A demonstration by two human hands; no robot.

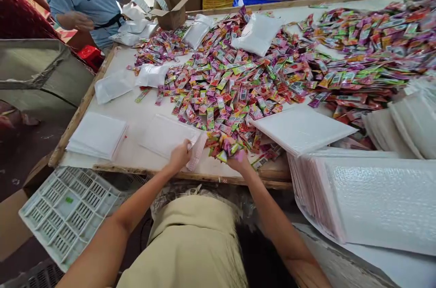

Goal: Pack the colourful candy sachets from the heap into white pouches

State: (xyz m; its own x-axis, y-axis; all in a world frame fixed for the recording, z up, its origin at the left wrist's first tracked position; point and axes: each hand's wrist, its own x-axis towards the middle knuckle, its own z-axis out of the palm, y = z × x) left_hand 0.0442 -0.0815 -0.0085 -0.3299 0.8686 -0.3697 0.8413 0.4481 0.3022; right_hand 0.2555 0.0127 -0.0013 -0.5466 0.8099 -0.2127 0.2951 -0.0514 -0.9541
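Note:
With its fingers closed on the open end, my left hand [180, 156] grips a white bubble mailer [166, 136] lying on the table. The mailer's pinkish flap strip [197, 151] points toward my right hand. Just right of it, my right hand [240, 163] is closed around a bunch of small colourful candy packets [225, 146], slightly blurred. Beyond both hands spreads a large heap of the same packets [235, 79], in pink, purple, green and red. The underside of the bunch and some right fingers are hidden.
A stack of white mailers [381, 201] stands at the right, with one mailer [303, 129] lying tilted beside it. More flat mailers [97, 136] lie left. Filled pouches [259, 33] rest on the heap. A co-worker [81, 2] stands at the far left near a cardboard box [172, 13].

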